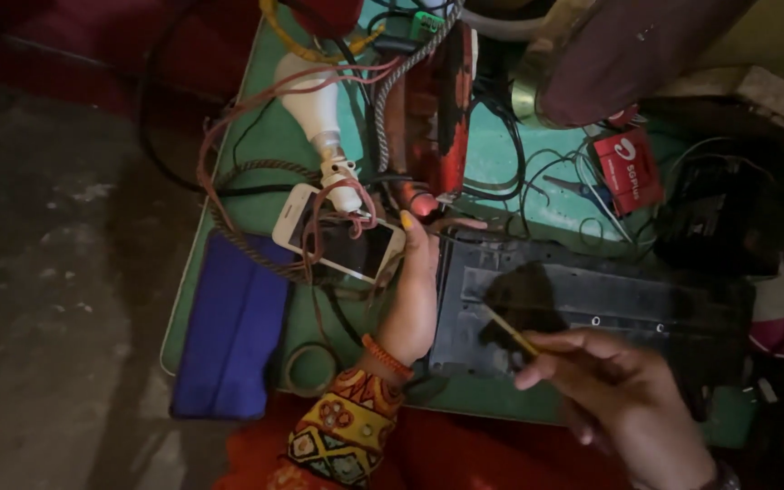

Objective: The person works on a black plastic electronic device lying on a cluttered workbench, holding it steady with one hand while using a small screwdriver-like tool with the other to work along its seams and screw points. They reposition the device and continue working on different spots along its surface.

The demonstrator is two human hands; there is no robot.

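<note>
Nearest, the right hand [623, 386] pinches a thin yellow-tipped tool [510, 333], angled over the black panel [583, 313]. Left hand [415, 290] presses flat on the panel's near edge, steadying it beside a white phone [339, 233] on the green surface [501, 163].

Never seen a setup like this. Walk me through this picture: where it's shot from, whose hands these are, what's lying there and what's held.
No machine here: a head-worn camera looks down at one person's bare hands. The left hand, in a patterned sleeve, rests on the edge of a white phone tangled in wires. The right hand pinches a thin yellow tool over a flat black panel. All lies on a green mat, with a white bulb, a blue folded case, a tape roll and a small red box.
</note>
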